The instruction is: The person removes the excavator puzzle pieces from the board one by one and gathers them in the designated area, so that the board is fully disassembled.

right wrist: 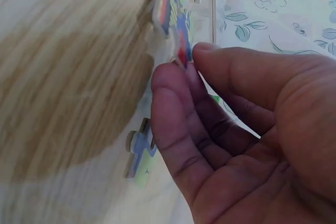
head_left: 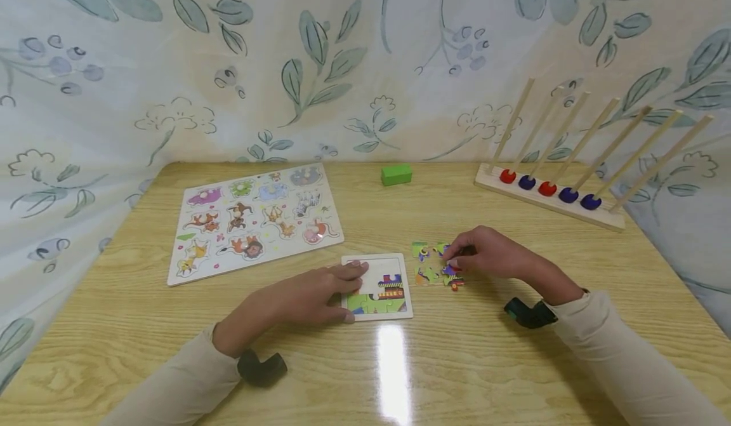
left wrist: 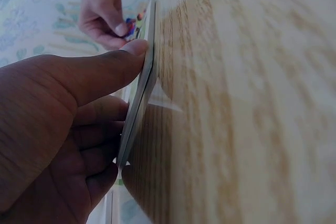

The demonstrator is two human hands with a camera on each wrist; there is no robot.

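Observation:
In the head view a small white-framed jigsaw tray [head_left: 407,299] lies on the table, partly filled along its bottom and right with green, blue and red pieces. My left hand [head_left: 311,292] holds its left end, thumb at the near edge and fingers over the left side; the left wrist view shows the thumb [left wrist: 113,72] against the tray's edge [left wrist: 144,82]. To the right of the tray lie several loose puzzle pieces [head_left: 425,277]. My right hand [head_left: 485,253] is over them, its fingertips pinching a red-and-blue puzzle piece [right wrist: 181,53], mostly hidden by the fingers.
An animal peg puzzle board [head_left: 223,258] lies at the back left. A green block [head_left: 396,174] stands near the table's far edge. At the back right is a wooden rack of upright pegs [head_left: 548,194] with red and blue beads. A floral cloth [head_left: 354,64] hangs behind the table.

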